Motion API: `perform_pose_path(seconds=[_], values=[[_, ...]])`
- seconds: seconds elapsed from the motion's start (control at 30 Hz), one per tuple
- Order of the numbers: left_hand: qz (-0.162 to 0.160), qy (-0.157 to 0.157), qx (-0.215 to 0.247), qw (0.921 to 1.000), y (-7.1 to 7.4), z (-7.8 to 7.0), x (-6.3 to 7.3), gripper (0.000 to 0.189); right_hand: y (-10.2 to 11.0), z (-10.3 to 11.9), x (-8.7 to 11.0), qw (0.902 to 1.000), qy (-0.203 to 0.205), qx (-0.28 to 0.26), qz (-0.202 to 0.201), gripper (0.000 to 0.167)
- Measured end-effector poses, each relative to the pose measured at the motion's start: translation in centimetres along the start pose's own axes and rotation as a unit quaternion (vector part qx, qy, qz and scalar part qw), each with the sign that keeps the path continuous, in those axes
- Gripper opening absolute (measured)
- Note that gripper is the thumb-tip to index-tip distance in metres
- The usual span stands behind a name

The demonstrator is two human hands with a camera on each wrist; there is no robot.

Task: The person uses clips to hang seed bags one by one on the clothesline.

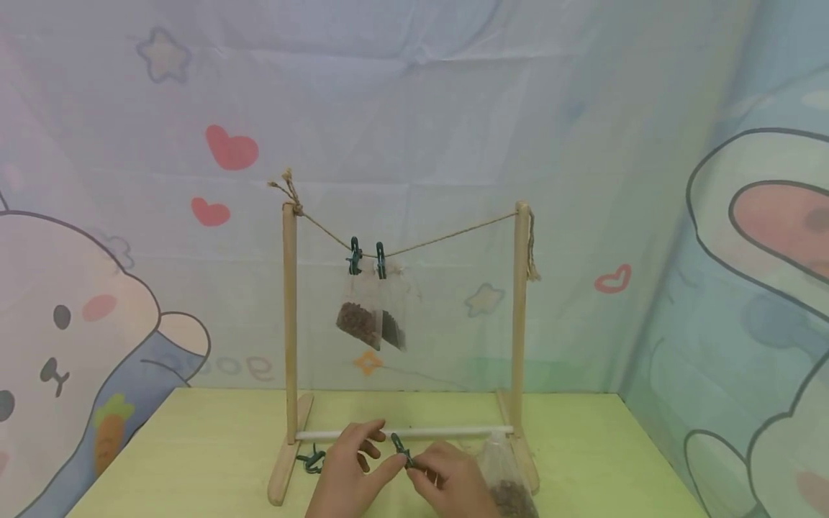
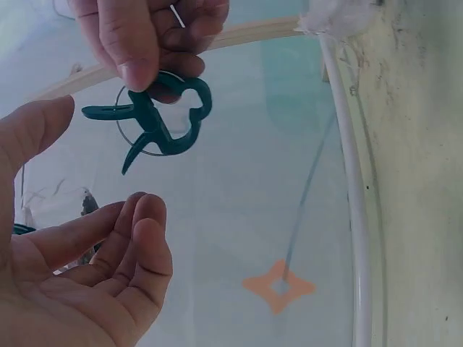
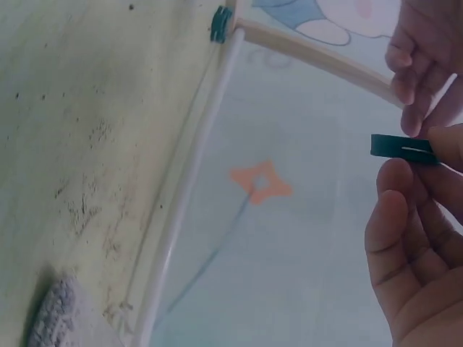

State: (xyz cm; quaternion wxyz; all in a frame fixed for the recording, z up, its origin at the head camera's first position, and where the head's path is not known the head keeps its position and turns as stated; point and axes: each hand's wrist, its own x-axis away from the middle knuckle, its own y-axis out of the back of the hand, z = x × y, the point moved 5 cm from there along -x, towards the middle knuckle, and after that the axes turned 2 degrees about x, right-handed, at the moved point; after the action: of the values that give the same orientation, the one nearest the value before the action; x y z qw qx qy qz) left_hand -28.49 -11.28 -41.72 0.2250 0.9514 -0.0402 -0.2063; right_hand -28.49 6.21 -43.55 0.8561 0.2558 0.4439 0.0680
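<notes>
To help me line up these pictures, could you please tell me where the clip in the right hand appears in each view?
Head: green clip, bottom centre.
Left wrist: green clip, upper left.
Right wrist: green clip, right side, near mid-height.
Shared landmark: white bar, in all three.

Head view: illumination is soft, diffuse and moderately dim; source direction cannot be determined. The cloth backdrop [image 1: 414, 144] appears hazy, with low contrast and faint crease shading. Fine detail in the left hanging bag [image 1: 358, 324] is soft. Left wrist view: colour cast is bluish; the green clip [image 2: 148, 119] is clearly outlined. Right wrist view: a soft shadow borders the near bag [image 3: 61, 314].
</notes>
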Motion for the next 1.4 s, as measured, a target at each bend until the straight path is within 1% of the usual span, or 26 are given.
perform_pose_path(seconds=[0.07,0.1,0.23,0.3,0.47,0.57,0.63,0.7,0.73,0.77,0.8,0.87,0.9,0.97,1.03,1.1,1.13,1.17,1.23,1.4], values=[[-0.004,0.004,-0.004,1.0,0.1,0.0,-0.1,0.052,-0.1,0.2,0.0,0.9989,0.033,0.034,-0.007,0.01],[-0.004,0.006,-0.004,1.0,0.2,0.1,-0.1,0.049,-0.2,0.3,0.1,0.9981,0.044,0.042,-0.007,0.01],[0.0,0.003,-0.006,1.0,0.4,0.3,-0.2,0.038,-0.4,0.4,0.2,0.9955,0.075,0.056,-0.013,0.012],[0.004,0.004,-0.005,1.0,0.4,0.3,-0.2,0.037,-0.4,0.6,0.3,0.9944,0.086,0.057,-0.02,0.016],[0.013,0.013,0.0,0.9998,0.4,0.3,-0.2,0.04,-0.4,0.8,0.2,0.9922,0.103,0.063,-0.03,0.022],[0.013,0.006,0.002,0.9999,0.3,0.2,-0.2,0.039,-0.4,0.9,0.2,0.992,0.105,0.063,-0.032,0.022],[0.012,0.0,-0.001,0.9999,0.3,0.1,-0.2,0.037,-0.4,0.8,0.2,0.9932,0.099,0.058,-0.024,0.02],[0.011,-0.011,-0.008,0.9998,0.3,0.1,-0.1,0.035,-0.3,0.6,0.2,0.9963,0.075,0.042,0.002,0.015],[0.01,-0.017,-0.014,0.9997,0.3,0.1,-0.1,0.034,-0.2,0.3,0.2,0.9979,0.054,0.03,0.018,0.011],[0.007,-0.024,-0.02,0.9995,0.3,0.1,-0.1,0.033,-0.1,-0.1,0.2,0.9988,0.026,0.02,0.037,0.009],[0.004,-0.029,-0.026,0.9992,0.3,0.0,-0.1,0.032,0.2,-0.6,0.2,0.9985,-0.003,0.013,0.054,0.01],[-0.005,-0.042,-0.038,0.9984,0.4,0.0,-0.1,0.031,0.9,-1.8,0.4,0.9938,-0.078,0.004,0.08,0.017],[-0.01,-0.046,-0.043,0.998,0.5,-0.1,-0.1,0.031,1.5,-2.5,0.5,0.99,-0.114,0.004,0.083,0.02],[-0.022,-0.047,-0.051,0.9973,0.6,-0.1,-0.1,0.03,2.7,-3.8,0.7,0.9814,-0.178,0.019,0.069,0.022],[-0.037,-0.045,-0.057,0.9967,0.8,-0.1,-0.1,0.028,4.0,-4.9,1.1,0.9717,-0.229,0.041,0.042,0.023],[-0.05,-0.041,-0.061,0.996,0.9,-0.1,-0.1,0.025,5.2,-5.9,1.5,0.9607,-0.269,0.067,0.013,0.023],[-0.057,-0.043,-0.063,0.9954,1.0,-0.2,0.0,0.023,5.8,-6.4,1.8,0.9551,-0.286,0.078,0.001,0.024],[-0.064,-0.042,-0.064,0.995,1.0,-0.1,0.0,0.022,6.2,-6.9,2.0,0.9491,-0.301,0.092,-0.003,0.026],[-0.076,-0.042,-0.064,0.9942,1.1,-0.1,-0.1,0.019,6.9,-7.9,2.6,0.9383,-0.33,0.102,-0.007,0.031],[-0.102,-0.054,-0.064,0.9912,1.2,0.1,-0.1,0.012,7.7,-10.3,4.0,0.9221,-0.37,0.112,0.007,0.044]])
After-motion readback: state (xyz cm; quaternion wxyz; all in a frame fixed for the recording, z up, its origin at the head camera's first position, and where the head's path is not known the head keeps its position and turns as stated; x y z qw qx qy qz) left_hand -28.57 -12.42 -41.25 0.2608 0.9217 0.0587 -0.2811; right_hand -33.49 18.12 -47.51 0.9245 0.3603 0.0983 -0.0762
